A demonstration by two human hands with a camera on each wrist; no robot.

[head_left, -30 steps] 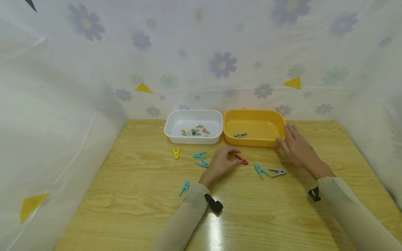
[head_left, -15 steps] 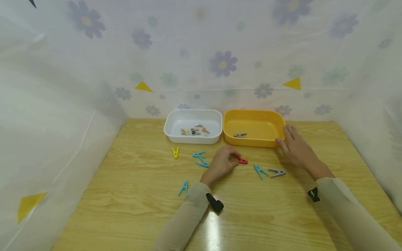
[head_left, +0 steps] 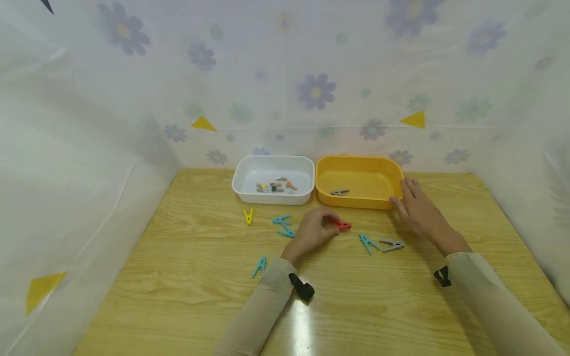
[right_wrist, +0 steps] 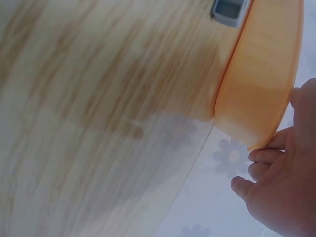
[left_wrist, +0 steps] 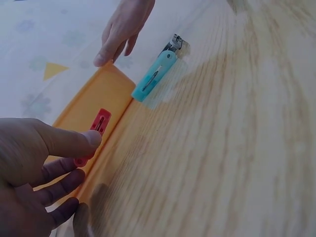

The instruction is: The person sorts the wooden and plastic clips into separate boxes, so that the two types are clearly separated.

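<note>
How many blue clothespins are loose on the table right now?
4: two together left of the left hand, one near that sleeve, one beside the grey pin. The hand may hide more.

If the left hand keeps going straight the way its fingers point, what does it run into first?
The left hand already pinches the red clothespin. Beyond that, probably the near wall of the yellow tray, though depth is hard to judge; the teal clothespin lies off to the side.

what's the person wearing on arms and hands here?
Both hands bare: left hand, right hand. Long, close-fitting beige sleeves reach both wrists. A small black device sits at each wrist: on the left sleeve cuff and on the right. No gloves, and no rings visible.
</note>
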